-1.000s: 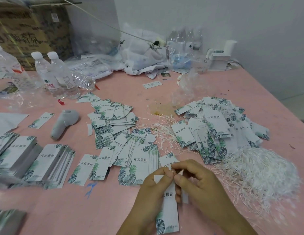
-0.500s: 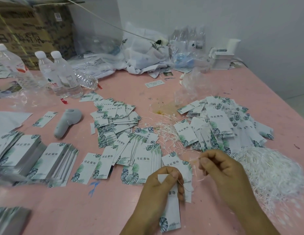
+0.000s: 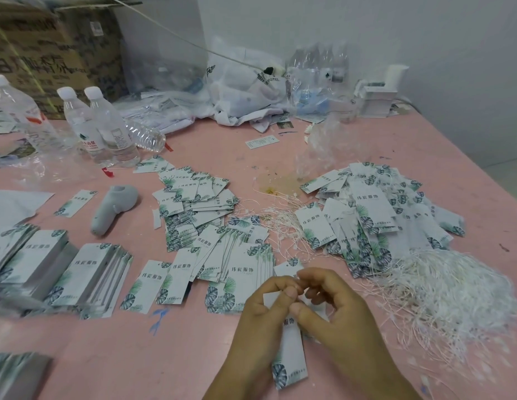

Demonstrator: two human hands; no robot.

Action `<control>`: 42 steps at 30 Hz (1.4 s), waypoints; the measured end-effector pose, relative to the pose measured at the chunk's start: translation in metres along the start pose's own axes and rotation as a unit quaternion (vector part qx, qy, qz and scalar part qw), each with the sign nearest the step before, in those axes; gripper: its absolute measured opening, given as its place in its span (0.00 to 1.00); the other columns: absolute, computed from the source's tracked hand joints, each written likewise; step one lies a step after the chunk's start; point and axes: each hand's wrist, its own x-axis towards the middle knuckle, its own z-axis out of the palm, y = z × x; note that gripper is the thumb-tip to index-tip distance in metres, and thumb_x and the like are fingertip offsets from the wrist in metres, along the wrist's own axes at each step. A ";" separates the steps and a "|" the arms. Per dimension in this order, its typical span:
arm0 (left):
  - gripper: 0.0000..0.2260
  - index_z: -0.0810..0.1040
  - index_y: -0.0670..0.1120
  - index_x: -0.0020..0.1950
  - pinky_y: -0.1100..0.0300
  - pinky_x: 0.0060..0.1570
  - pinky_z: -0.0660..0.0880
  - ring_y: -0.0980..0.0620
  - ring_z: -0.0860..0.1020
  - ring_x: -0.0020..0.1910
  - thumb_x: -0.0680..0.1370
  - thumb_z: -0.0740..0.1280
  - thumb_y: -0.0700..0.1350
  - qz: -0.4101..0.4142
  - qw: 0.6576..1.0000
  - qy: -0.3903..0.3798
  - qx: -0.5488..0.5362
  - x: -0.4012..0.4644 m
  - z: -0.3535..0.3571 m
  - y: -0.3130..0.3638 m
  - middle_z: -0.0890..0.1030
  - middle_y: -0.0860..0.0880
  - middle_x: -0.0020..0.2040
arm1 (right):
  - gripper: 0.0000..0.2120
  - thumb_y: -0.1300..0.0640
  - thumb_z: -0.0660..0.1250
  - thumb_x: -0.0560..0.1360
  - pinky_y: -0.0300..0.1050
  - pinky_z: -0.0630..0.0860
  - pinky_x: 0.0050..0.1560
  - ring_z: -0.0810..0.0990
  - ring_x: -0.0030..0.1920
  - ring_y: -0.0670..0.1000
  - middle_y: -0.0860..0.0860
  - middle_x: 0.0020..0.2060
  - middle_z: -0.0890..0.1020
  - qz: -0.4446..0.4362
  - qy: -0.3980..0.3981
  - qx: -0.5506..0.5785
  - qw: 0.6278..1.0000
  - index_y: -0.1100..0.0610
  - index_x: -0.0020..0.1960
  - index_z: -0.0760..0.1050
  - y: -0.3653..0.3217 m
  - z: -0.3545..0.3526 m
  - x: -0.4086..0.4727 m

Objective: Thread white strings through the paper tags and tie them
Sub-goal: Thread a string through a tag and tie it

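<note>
Head view: my left hand (image 3: 266,310) pinches the tag (image 3: 290,350) over the table's near edge; my right hand (image 3: 335,307) pinches at its top. The string is too fine to see; I should tie snugly without tearing.

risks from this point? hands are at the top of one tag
1. Both the left hand and right hand crowd the top of the tag, hiding the hole; the string could miss it.
2. The string pile is tangled; the next pull may drag out several strands.
</note>
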 end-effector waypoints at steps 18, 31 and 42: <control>0.06 0.81 0.47 0.44 0.56 0.34 0.78 0.44 0.80 0.32 0.73 0.73 0.48 -0.031 0.999 0.034 0.022 -0.001 0.003 0.001 0.82 0.36 0.37 | 0.11 0.64 0.70 0.75 0.49 0.79 0.33 0.75 0.28 0.50 0.49 0.32 0.73 0.004 0.023 0.066 0.998 0.47 0.46 0.82 0.011 0.004 0.002; 0.17 0.82 0.48 0.50 0.54 0.39 0.80 0.39 0.84 0.43 0.66 0.60 0.37 -0.046 0.999 0.012 -0.002 -0.002 0.003 -0.001 0.84 0.33 0.46 | 0.11 0.60 0.64 0.79 0.32 0.75 0.38 0.82 0.40 0.42 0.42 0.42 0.81 -0.008 0.047 -0.027 0.998 0.42 0.47 0.75 0.015 0.000 0.003; 0.10 0.82 0.52 0.52 0.57 0.38 0.78 0.49 0.84 0.41 0.74 0.66 0.43 0.060 0.984 0.052 0.156 -0.005 0.006 -0.002 0.86 0.45 0.46 | 0.03 0.51 0.65 0.76 0.44 0.76 0.42 0.79 0.43 0.41 0.36 0.45 0.79 -0.018 0.087 -0.125 0.988 0.43 0.46 0.74 0.008 0.005 0.001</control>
